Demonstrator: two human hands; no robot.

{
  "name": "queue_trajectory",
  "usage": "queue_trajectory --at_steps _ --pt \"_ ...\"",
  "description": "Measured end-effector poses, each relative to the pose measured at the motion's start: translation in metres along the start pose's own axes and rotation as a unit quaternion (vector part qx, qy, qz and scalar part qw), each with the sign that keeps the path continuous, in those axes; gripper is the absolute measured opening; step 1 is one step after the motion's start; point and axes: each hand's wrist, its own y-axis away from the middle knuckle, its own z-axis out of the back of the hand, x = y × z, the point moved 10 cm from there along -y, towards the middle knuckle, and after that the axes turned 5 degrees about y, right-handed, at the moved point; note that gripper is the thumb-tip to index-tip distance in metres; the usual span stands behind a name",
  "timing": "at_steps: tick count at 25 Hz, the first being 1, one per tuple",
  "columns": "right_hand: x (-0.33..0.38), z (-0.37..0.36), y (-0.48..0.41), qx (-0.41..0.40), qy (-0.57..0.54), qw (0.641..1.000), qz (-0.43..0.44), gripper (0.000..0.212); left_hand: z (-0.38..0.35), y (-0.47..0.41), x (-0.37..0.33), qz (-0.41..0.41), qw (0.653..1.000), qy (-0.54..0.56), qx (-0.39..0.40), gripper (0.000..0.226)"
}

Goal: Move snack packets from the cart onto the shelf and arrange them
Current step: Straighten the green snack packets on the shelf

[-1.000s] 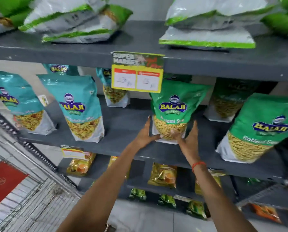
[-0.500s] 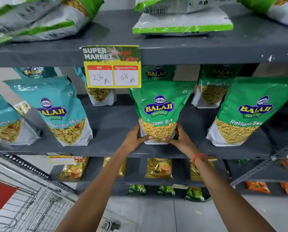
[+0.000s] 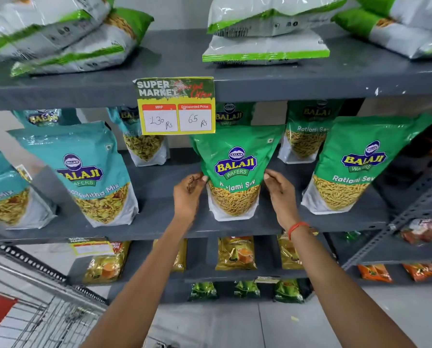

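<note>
Green Ratlami Sev packet [image 3: 235,172] upright on grey middle shelf [image 3: 159,222], under yellow price tag [image 3: 176,106]. Left hand [image 3: 188,192] at packet's left edge, fingertip touching; right hand [image 3: 280,190] just beside right edge, contact unclear. Orange thread [image 3: 296,228] on right wrist. Teal Mitha Mix packet [image 3: 84,172] leftward, second Ratlami Sev packet [image 3: 355,167] rightward. Wire cart [image 3: 41,322] lower left.

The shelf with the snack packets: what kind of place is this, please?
Most likely a supermarket aisle. A price tag printed "Super Market" with MRP and discounted price hangs on the grey shelf, rows of Balaji snack packets fill it, and a wire cart stands beside.
</note>
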Motion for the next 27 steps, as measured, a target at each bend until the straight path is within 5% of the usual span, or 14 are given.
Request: queue_trajectory --at_steps 13,19,22,27 --pt "0.015 0.003 -0.027 -0.001 0.010 1.000 -0.007 0.013 0.003 -0.014 -0.004 0.002 0.996 -0.090 -0.006 0.009" --pt "0.018 -0.001 -0.030 -0.034 0.153 0.987 0.031 0.017 0.005 -0.023 -0.013 -0.026 0.987 -0.159 0.003 0.020" --pt "-0.001 -0.023 -0.013 0.059 0.054 0.996 -0.041 0.046 -0.006 -0.016 -0.001 0.017 0.993 -0.088 0.082 0.023" --pt "-0.026 -0.049 0.022 0.153 0.106 0.978 -0.094 0.055 -0.039 0.013 0.052 0.102 0.955 -0.154 0.230 0.064"
